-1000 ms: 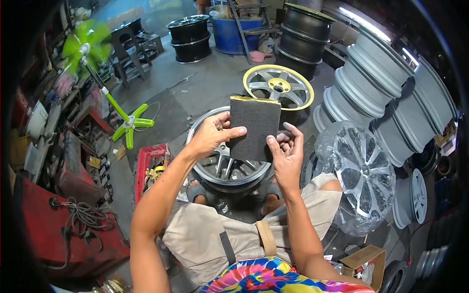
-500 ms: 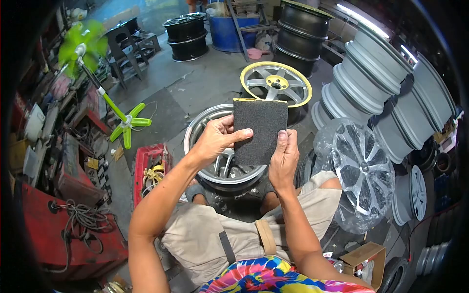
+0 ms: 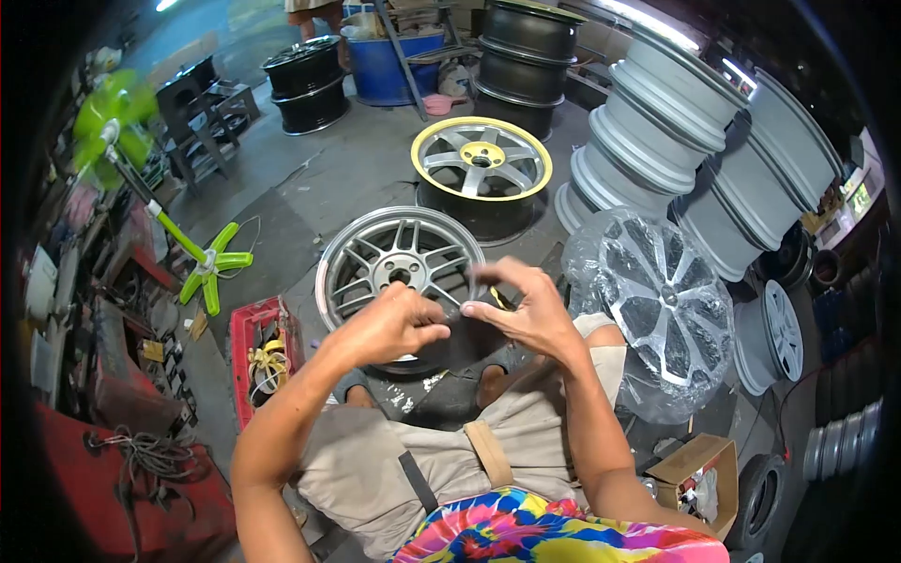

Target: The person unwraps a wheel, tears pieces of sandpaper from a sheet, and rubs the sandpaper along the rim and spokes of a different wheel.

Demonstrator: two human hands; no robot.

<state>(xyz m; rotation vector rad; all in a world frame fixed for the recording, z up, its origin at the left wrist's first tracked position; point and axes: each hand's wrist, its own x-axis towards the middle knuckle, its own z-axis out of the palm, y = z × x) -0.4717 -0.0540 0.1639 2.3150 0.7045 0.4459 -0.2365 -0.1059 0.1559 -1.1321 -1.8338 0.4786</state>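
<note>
A dark sheet of sandpaper (image 3: 460,336) is between my two hands, seen nearly edge-on and blurred against the dark floor. A bit of its yellow backing shows beside my right hand. My left hand (image 3: 399,324) is closed at the sheet's left side, fingers curled and thumb toward the middle. My right hand (image 3: 527,308) pinches the right side, its fingers bent over and its thumb pointing left. Just behind my hands lies a silver multi-spoke wheel rim (image 3: 361,246), partly hidden by my left hand.
A yellow-lipped rim (image 3: 481,155) lies farther back. A plastic-wrapped wheel (image 3: 657,310) and stacked grey rims (image 3: 648,122) stand to the right. On the left are a red crate (image 3: 242,361) and a green fan (image 3: 208,258). A person (image 3: 319,19) stands at the back.
The sandpaper, held up flat and facing me before, has come down and turned nearly edge-on. Both hands have changed their grip. The view has shifted, showing more of the silver rim.
</note>
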